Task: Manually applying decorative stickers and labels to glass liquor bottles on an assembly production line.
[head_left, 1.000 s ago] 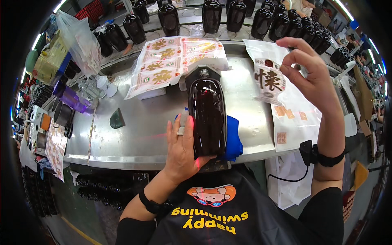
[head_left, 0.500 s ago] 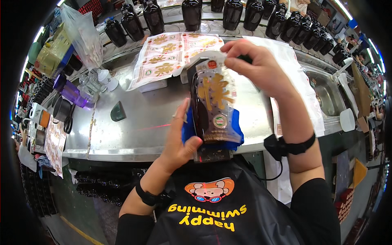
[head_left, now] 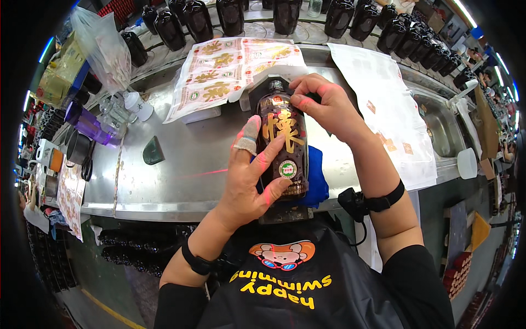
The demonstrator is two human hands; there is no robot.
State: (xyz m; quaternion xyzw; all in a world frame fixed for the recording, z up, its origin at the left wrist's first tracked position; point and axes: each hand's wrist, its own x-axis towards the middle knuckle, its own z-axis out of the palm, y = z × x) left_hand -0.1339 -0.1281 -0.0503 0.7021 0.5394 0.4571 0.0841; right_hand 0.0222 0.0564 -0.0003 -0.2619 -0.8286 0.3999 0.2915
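Note:
A dark, glossy bottle [head_left: 276, 86] lies in front of me with its neck pointing away, propped on a blue cloth [head_left: 318, 176]. Its upper face carries a see-through decal [head_left: 284, 130] with a large gold character and a round green-and-white emblem. My left hand [head_left: 245, 181] rests along the bottle's left side, fingers spread over the decal; beige covers [head_left: 249, 138] wrap some fingertips. At the bottle's right shoulder, thumb and forefinger of my right hand [head_left: 332, 108] are pinched together at the decal's upper edge. The pinched bit itself is mostly hidden.
Sheets of gold decals [head_left: 211, 74] lie beyond the bottle to the left. A mostly white sheet [head_left: 378, 93] covers the right side, beside a sink [head_left: 435, 129]. Dark bottles [head_left: 230, 17] line the back. A dark green wedge-shaped piece [head_left: 153, 151] and a purple bottle [head_left: 87, 123] are at left.
The decal, lifted off the bottle before, now lies against it. My right hand has come down toward the bottle's shoulder, and my left fingers have moved onto the decal. Bottles at the back have shifted.

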